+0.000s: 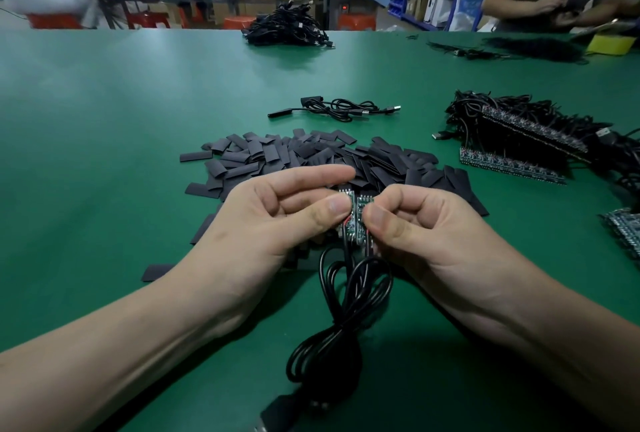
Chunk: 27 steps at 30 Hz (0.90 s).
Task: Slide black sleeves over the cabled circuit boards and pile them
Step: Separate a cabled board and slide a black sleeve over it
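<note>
Head view. Above the middle of the green worktop, nearer its near edge, the left hand and the right hand meet with fingers curled. Each pinches one of two small circuit boards between thumb and forefinger. The boards stand upright, side by side, in the gap between the two thumbs. The left thumb covers part of the left board's face and the right thumb part of the right one. Whether the boards are joined along their inner edges cannot be told. Their upper ends show above the thumbs, bare of any sleeve.

From the boards' lower ends black cables hang in loops between the wrists, bunch together, and run to a USB plug at the near edge.

Just behind the hands lies a spread heap of flat black sleeves; a few stray pieces lie to its left. Beyond the heap, toward the centre of the worktop, lies a sleeved cable assembly. Toward the right edge rests a stack of cabled boards with their cables tangled above it, and further boards show at the right edge itself. A bundle of black cables sits at the far edge. At the far right corner a second person's hands are over a yellow object.
</note>
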### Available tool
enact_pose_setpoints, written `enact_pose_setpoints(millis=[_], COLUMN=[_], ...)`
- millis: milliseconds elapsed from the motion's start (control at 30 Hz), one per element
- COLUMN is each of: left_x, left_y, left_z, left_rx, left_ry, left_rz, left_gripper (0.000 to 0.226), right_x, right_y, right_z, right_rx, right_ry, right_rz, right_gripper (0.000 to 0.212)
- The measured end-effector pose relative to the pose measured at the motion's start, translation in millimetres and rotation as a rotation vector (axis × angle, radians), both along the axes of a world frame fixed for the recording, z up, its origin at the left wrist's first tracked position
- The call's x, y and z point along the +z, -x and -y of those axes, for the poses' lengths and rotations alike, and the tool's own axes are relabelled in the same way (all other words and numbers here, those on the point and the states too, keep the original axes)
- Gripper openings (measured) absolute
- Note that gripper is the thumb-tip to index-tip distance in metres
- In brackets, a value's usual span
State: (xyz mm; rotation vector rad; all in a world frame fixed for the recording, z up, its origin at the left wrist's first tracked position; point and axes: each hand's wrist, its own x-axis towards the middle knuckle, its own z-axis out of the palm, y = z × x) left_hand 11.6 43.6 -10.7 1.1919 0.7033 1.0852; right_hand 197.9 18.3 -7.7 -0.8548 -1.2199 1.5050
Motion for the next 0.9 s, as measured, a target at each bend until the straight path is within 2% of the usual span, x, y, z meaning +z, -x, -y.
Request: enact_pose_setpoints(millis=[167,267,433,600,733,900], left_x=[0.6,4.2,2.3,-2.1,-6.6,-6.9], left_y=[2.0,2.1,1.9,0.7,-2.7,-2.7], left_z=[-2.1,-1.0,-2.4,-1.4,3.6,3.6], left_rx=[0.083,0.117,0.192,0.169,0.128,0.133], left_ry=[-0.122,-0.241,-0.276,-0.291,-0.385,-0.426], left_rz=[0.017,-0.017,-0.078,-0.196,-0.344,-0.388], left_gripper=[0.036,0.032,0.028,0.027,0.027,0.026], right_x=[0.0,-2.1,5.2,14.4,24.3,33.4], right_y=[-8.2,-8.6,-10.5,-14.6,-17.3,-22.9], right_z=[-2.9,-3.6,-2.1,3.4,5.3,3.0], right_rx=[-0.077,-0.136,-0.063,0.170,0.225,0.092], right_ry=[-0.192,-0.224,-0.102,-0.110,-0.132,-0.185], right_rz=[0.334,0.390,0.096,-0.199,-0.291,-0.282], right_gripper=[0.015,0.020,0.013,0.023,0.022,0.028])
